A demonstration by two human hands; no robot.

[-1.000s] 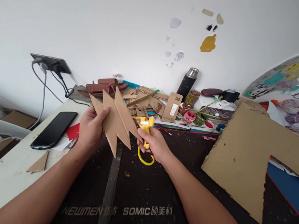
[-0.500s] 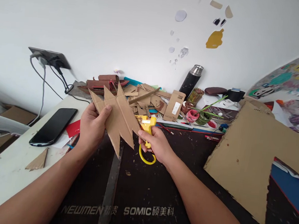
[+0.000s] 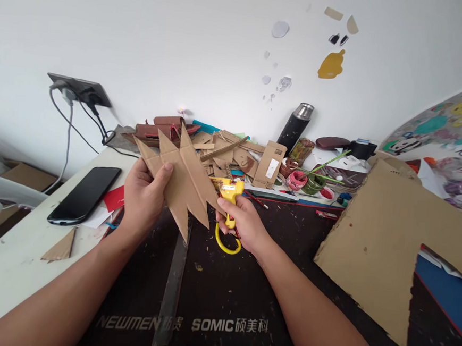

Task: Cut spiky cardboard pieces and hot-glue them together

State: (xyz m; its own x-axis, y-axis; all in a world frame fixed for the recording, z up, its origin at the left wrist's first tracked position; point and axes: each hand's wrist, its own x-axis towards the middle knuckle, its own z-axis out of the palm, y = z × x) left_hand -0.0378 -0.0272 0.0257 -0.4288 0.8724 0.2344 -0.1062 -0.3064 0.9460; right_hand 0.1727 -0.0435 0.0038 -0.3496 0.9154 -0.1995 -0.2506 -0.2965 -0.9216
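My left hand (image 3: 143,198) is closed on a fan of pointed cardboard pieces (image 3: 182,182), thumb across their front, held up above the black desk mat (image 3: 225,290). My right hand (image 3: 243,224) grips a yellow glue gun (image 3: 229,194) by its handle. The gun's nozzle points left and sits right behind the right edge of the cardboard pieces. A yellow loop of the gun (image 3: 225,244) hangs below my fingers.
A metal ruler (image 3: 171,291) lies on the mat below the cardboard. A black phone (image 3: 84,194) and a cardboard triangle (image 3: 60,247) lie left on the white table. A big cardboard sheet (image 3: 382,235) covers the right. Cardboard scraps (image 3: 224,154), a black flask (image 3: 296,127) and paint pots (image 3: 308,182) crowd the back.
The cardboard pieces and the glue gun have drawn slightly closer together; both hands keep their grips and stay nearly in place.
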